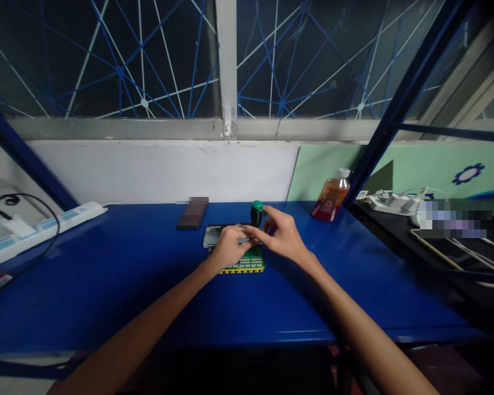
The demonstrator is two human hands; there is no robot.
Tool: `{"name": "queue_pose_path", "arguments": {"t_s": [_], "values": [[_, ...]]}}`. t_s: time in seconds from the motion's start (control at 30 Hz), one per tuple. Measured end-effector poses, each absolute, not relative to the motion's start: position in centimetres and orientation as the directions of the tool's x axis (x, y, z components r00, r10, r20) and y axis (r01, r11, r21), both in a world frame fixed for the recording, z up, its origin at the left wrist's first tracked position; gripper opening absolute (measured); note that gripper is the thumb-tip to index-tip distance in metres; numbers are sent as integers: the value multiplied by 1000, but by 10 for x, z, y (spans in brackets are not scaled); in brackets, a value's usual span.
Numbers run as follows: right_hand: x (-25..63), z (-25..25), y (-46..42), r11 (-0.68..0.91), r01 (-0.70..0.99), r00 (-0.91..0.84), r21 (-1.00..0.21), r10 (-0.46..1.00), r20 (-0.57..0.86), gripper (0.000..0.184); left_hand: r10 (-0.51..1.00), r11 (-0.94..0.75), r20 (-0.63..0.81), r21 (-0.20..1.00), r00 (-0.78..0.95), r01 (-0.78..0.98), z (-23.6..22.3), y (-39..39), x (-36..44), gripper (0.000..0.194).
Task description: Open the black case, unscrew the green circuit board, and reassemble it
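Observation:
A screwdriver (257, 213) with a green and black handle stands upright over a green circuit board (251, 263), its tip hidden behind my fingers. My right hand (285, 235) has its fingers curled around the lower handle. From the other side, my left hand (229, 246) reaches over the board with its fingers closed near the screwdriver's base and the right thumb; what they pinch is hidden. Along the board's near edge runs a yellow toothed strip (242, 270). Just behind the left hand lies a grey, shallow tray-like cover (211, 236), partly covered by that hand.
A dark, pixelated flat object (192, 214) lies on the blue table (148, 307). An orange drink bottle (332, 196) stands at the back right. On the left is a white power strip (45, 230) with a black cable. Cables and a white adapter (395, 203) lie on a black surface at right.

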State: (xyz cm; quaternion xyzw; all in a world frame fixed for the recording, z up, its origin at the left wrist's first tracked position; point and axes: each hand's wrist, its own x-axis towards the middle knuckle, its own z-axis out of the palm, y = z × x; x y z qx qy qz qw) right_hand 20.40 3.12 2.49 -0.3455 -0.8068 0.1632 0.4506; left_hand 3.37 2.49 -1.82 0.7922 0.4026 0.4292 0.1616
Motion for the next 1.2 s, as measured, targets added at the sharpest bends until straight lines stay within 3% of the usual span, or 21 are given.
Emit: {"name": "queue_pose_path", "arguments": {"t_s": [0.33,0.7,0.97,1.2], "values": [[205,24,32,674,323,-390,-665,735,555,34,795,-607,492,633,355,481,-15,23,33,15],[205,22,34,688,460,-326,-561,718,615,28,780,-613,558,588,284,527,-17,23,34,15],[207,24,33,662,304,-384,-685,743,548,31,791,-611,505,620,345,492,-13,22,33,16],[208,21,36,656,291,-372,-697,748,549,39,815,-579,449,658,367,481,-14,22,30,18]]}}
